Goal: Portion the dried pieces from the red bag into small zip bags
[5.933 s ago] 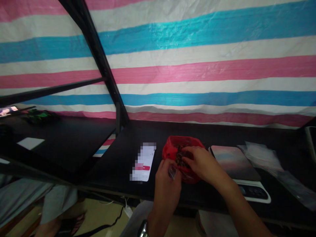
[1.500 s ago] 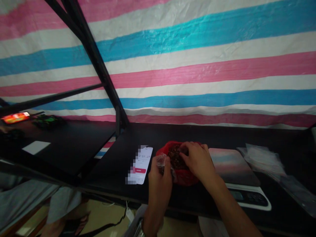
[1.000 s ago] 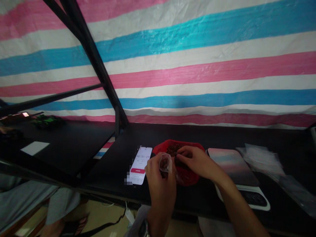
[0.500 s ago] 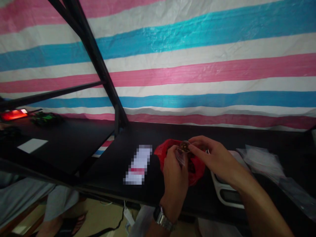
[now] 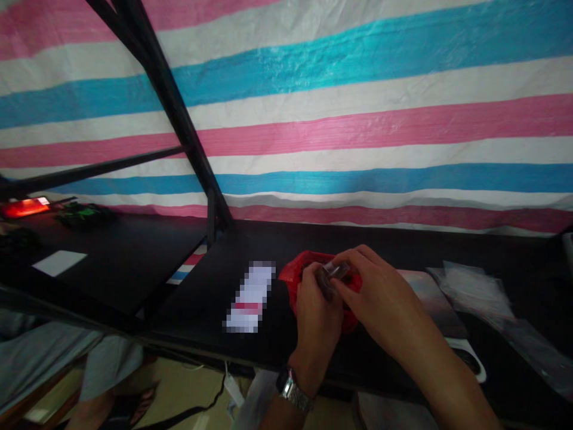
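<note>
Both hands meet over a red plastic bag (image 5: 293,273) on the black table, and they hide much of its inside. My left hand (image 5: 317,310), with a metal-banded watch at the wrist, has its fingers closed around a small clear plastic bag (image 5: 335,270). My right hand (image 5: 373,283) pinches the same clear bag at its upper part. The bag's contents look dark and are too blurred to name. To the right of the red bag, a kitchen scale (image 5: 436,301) is partly covered by my right forearm.
Flat clear plastic bags (image 5: 478,292) lie in a pile on the right. A pixelated white sheet (image 5: 250,298) lies left of the red bag. A black metal frame post (image 5: 179,125) rises at the left. Another person's leg (image 5: 101,364) shows below the table.
My right hand has come lower and closer to the left, its fingers now on the clear bag's upper part. The brown contents at the bag's mouth no longer show, and more of the scale's plate does.
</note>
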`<state>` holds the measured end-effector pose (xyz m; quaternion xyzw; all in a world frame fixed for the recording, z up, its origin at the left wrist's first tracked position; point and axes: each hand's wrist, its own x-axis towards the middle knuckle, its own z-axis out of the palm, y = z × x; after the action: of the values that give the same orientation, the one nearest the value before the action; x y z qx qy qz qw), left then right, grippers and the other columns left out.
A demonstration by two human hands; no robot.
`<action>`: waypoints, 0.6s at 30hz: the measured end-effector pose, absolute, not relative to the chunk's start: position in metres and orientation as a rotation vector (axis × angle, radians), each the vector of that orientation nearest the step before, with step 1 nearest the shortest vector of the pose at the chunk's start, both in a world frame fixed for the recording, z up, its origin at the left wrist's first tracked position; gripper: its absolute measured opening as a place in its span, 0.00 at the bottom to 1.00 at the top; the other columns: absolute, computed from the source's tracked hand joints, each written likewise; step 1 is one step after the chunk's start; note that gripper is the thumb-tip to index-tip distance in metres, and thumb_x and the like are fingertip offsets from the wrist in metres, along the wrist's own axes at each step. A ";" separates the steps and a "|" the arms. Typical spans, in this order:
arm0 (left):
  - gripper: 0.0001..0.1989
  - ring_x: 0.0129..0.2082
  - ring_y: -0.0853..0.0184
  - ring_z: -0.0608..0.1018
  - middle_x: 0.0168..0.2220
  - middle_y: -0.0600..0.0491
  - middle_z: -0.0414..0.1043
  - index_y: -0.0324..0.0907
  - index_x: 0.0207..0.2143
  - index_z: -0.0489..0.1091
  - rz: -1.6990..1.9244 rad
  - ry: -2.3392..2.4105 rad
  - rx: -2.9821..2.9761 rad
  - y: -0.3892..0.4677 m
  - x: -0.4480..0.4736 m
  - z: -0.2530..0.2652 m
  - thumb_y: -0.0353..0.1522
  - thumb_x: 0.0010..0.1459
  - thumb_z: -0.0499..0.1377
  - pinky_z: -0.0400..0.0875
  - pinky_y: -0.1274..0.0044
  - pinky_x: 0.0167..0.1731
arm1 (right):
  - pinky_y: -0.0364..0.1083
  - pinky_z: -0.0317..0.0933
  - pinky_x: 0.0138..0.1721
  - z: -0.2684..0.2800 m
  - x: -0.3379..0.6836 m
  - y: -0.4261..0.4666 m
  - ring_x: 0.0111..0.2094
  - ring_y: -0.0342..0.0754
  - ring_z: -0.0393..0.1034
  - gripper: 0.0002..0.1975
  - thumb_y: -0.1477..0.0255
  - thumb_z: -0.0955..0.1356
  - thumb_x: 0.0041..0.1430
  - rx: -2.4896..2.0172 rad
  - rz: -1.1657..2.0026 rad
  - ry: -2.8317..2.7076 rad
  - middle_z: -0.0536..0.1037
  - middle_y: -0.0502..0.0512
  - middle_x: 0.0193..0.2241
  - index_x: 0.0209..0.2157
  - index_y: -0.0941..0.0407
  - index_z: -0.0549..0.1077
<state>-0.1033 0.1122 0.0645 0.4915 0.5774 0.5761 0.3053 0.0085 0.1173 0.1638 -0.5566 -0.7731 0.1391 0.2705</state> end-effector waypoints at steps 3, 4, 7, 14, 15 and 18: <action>0.23 0.50 0.59 0.81 0.53 0.45 0.77 0.44 0.56 0.67 1.575 1.396 1.334 0.110 -0.104 0.065 0.30 0.59 0.65 0.75 0.66 0.51 | 0.50 0.68 0.44 0.164 0.011 0.118 0.43 0.51 0.78 0.10 0.79 0.73 0.61 -1.502 0.435 -2.018 0.79 0.52 0.44 0.43 0.51 0.79; 0.23 0.50 0.59 0.81 0.53 0.45 0.76 0.44 0.56 0.66 1.578 1.360 1.340 0.110 -0.105 0.066 0.30 0.60 0.65 0.75 0.66 0.51 | 0.50 0.68 0.44 0.164 0.013 0.118 0.42 0.50 0.78 0.10 0.79 0.73 0.61 -1.502 0.448 -2.001 0.79 0.52 0.45 0.43 0.52 0.79; 0.21 0.50 0.59 0.81 0.53 0.45 0.77 0.44 0.55 0.67 1.569 1.356 1.337 0.110 -0.108 0.068 0.31 0.61 0.64 0.75 0.65 0.52 | 0.50 0.69 0.44 0.164 0.014 0.118 0.42 0.50 0.79 0.09 0.78 0.73 0.62 -1.503 0.471 -1.981 0.78 0.52 0.44 0.42 0.52 0.79; 0.27 0.61 0.56 0.77 0.60 0.44 0.74 0.44 0.61 0.67 1.591 1.471 1.446 0.114 -0.112 0.062 0.27 0.60 0.62 0.70 0.62 0.61 | 0.53 0.70 0.45 0.162 0.009 0.117 0.40 0.53 0.79 0.07 0.74 0.72 0.64 -1.573 0.437 -1.962 0.78 0.55 0.44 0.43 0.52 0.79; 0.26 0.61 0.56 0.77 0.60 0.44 0.74 0.44 0.61 0.67 1.593 1.463 1.463 0.115 -0.111 0.061 0.27 0.60 0.62 0.70 0.62 0.62 | 0.53 0.70 0.46 0.162 0.008 0.117 0.41 0.53 0.79 0.07 0.74 0.72 0.64 -1.567 0.442 -1.959 0.78 0.55 0.44 0.43 0.52 0.79; 0.24 0.58 0.57 0.78 0.57 0.45 0.75 0.44 0.60 0.69 1.592 1.421 1.489 0.115 -0.110 0.062 0.26 0.61 0.61 0.71 0.63 0.60 | 0.52 0.71 0.45 0.161 0.006 0.119 0.41 0.52 0.79 0.07 0.75 0.72 0.64 -1.530 0.476 -1.977 0.78 0.54 0.44 0.43 0.52 0.80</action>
<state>-0.1100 0.1149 0.0623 0.5516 0.5264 0.5896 0.2666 0.0064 0.1185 0.1613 -0.5747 -0.7426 0.1787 0.2940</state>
